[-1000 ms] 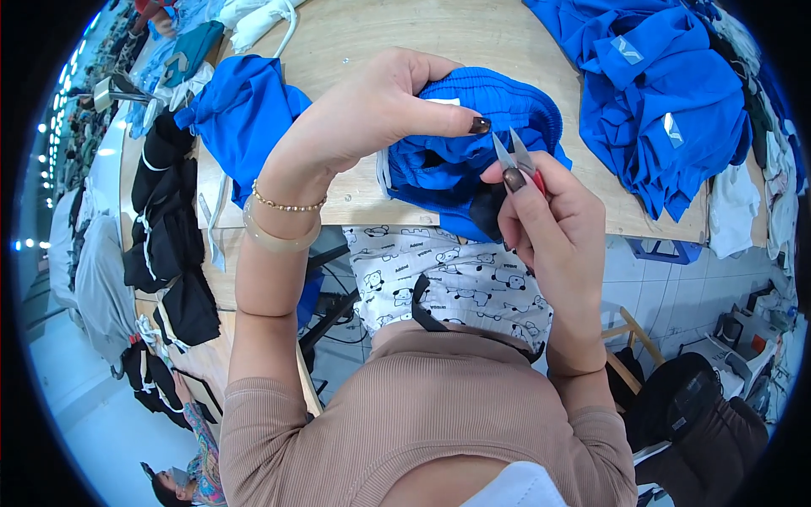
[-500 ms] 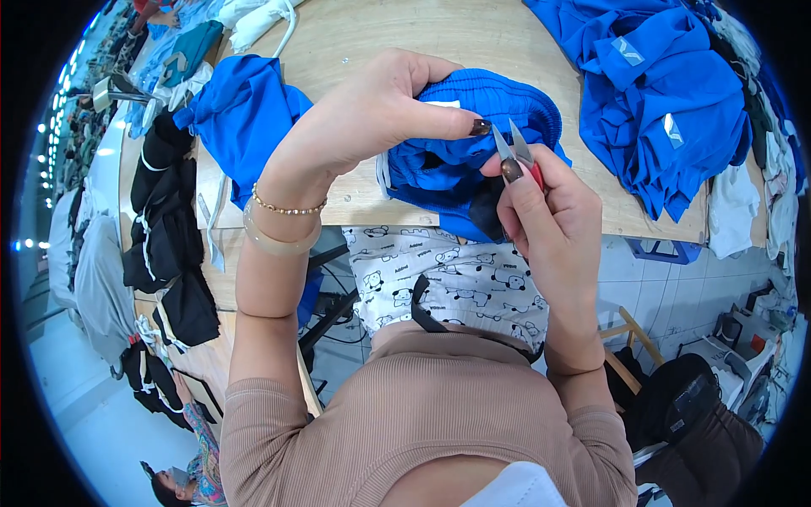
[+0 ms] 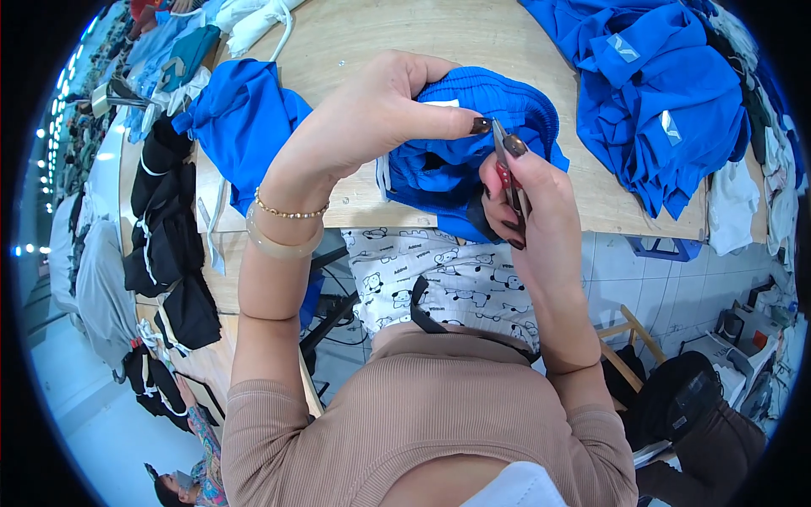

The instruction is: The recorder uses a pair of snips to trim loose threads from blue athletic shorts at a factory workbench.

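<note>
A blue garment [image 3: 448, 173] with a gathered elastic waistband lies bunched at the table's near edge. My left hand [image 3: 384, 110] grips its waistband, thumb on the inner side and fingers hidden behind the cloth. In my right hand [image 3: 541, 190] is a pair of thread snips [image 3: 505, 165] with red on the handle. Their blades point up and away from me, drawn together, with the tips close to my left thumb at the waistband. Any thread at the tips is too small to make out.
A heap of blue garments [image 3: 650, 101] covers the table's right side. Another blue piece [image 3: 245, 127] lies left of my left forearm, beside black bundles [image 3: 165, 220] tied with white strips. A wooden table [image 3: 363, 34] spans the front. A person [image 3: 198, 465] is at the lower left.
The snips' blades have gone from spread apart to together. My right hand has turned and shifted slightly left, showing more of the handle. The left hand keeps its hold.
</note>
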`<act>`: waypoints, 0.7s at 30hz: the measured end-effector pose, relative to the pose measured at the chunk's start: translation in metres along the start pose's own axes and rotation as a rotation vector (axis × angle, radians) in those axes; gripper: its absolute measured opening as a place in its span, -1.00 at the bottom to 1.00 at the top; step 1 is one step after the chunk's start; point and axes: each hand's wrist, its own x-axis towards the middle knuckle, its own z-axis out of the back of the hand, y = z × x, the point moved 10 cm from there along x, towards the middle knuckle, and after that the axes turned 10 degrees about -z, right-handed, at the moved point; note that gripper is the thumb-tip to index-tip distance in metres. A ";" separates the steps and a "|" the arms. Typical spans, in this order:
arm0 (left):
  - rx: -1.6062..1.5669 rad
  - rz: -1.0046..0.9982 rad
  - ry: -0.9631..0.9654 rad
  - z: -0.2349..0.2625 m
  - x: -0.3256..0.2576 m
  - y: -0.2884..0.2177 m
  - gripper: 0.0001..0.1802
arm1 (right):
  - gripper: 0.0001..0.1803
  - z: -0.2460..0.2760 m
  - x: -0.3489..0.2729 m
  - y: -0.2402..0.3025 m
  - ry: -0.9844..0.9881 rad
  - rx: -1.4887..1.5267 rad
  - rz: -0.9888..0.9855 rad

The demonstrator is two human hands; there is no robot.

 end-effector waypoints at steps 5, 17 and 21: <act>0.012 -0.005 -0.015 0.002 0.000 0.001 -0.79 | -0.62 -0.002 0.002 0.001 0.017 0.021 0.015; -0.022 0.009 -0.012 0.002 0.000 0.003 -0.76 | -0.62 -0.007 0.007 0.000 0.080 0.071 -0.018; 0.008 0.016 -0.013 0.005 -0.002 0.004 -0.78 | -0.59 -0.002 0.002 0.016 0.140 0.130 0.095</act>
